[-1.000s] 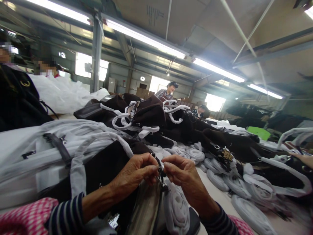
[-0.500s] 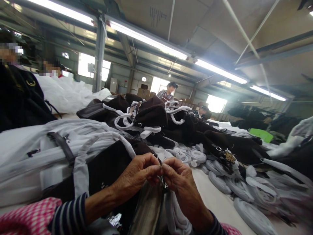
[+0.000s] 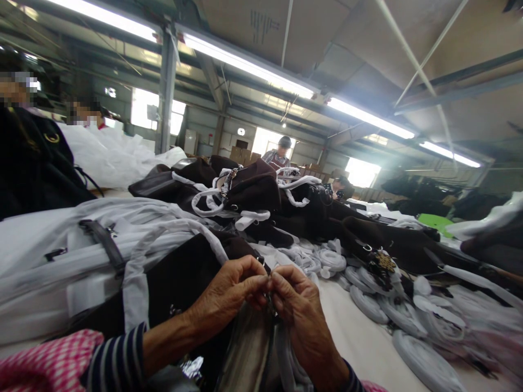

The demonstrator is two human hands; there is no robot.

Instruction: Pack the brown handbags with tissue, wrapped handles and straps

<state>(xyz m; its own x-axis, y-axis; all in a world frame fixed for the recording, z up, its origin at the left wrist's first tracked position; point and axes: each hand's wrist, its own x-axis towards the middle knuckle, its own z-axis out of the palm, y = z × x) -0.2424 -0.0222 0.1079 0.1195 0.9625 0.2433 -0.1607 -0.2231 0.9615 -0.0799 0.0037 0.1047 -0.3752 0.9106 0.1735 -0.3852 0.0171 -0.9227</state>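
Note:
A dark handbag (image 3: 175, 275) lies in front of me, its pale lining (image 3: 245, 348) showing below my hands. White wrapping covers its handle (image 3: 137, 286). At the bag's upper edge my left hand (image 3: 237, 283) is closed, thumb and forefinger pinched. My right hand (image 3: 300, 296) pinches right beside it, fingertips nearly touching the left ones. Just below the fingertips shows a small shiny metal fitting (image 3: 269, 309); the fingers hide most of it, and its exact kind cannot be made out. Crumpled silver foil (image 3: 192, 367) lies under my left forearm.
Rolled white-wrapped straps (image 3: 425, 359) lie on the pale table (image 3: 347, 321) to the right. More dark bags (image 3: 253, 188) are heaped ahead. White-wrapped pieces (image 3: 41, 261) are piled at left. A person (image 3: 280, 155) stands beyond the heap; others are farther off.
Both hands keep their pinch at nearly the same spot; the right forearm has shifted slightly left. At the far right, white wrapping and a dark bag have moved. The person beyond has turned the head.

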